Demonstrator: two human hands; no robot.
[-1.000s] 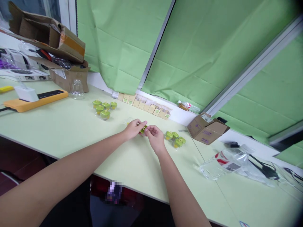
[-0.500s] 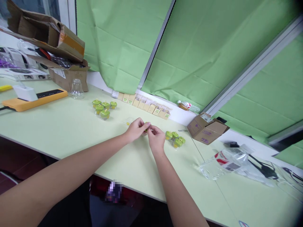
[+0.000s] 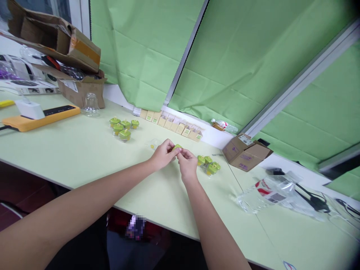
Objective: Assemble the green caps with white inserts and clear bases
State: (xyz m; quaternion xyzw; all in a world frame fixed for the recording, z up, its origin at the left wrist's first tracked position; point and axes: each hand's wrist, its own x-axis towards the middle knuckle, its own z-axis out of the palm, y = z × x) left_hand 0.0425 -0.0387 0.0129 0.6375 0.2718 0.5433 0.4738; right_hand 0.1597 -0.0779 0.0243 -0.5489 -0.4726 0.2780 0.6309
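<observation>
Above the middle of the table (image 3: 92, 150), my left hand (image 3: 163, 154) and my right hand (image 3: 188, 162) meet, fingertips closed round a small green lid (image 3: 177, 146). My fingers cover most of it. Just left of my hands stands a small clear cup (image 3: 153, 144) without a lid, a yellow spot showing in it. To the right is a group of small clear cups with green lids (image 3: 212, 168). Another group of green-lidded cups (image 3: 124, 134) stands further left.
A row of small tan boxes (image 3: 171, 125) lines the wall. To the right are a cardboard box (image 3: 246, 152) and a large clear plastic bottle (image 3: 266, 193) lying down. An orange power strip (image 3: 53, 119), a clear jar (image 3: 91, 105) and an open carton (image 3: 81, 92) stand at left.
The green lid has turned or risen a little in my fingers and more of it shows. My right hand has shifted slightly right; the cups have stayed put.
</observation>
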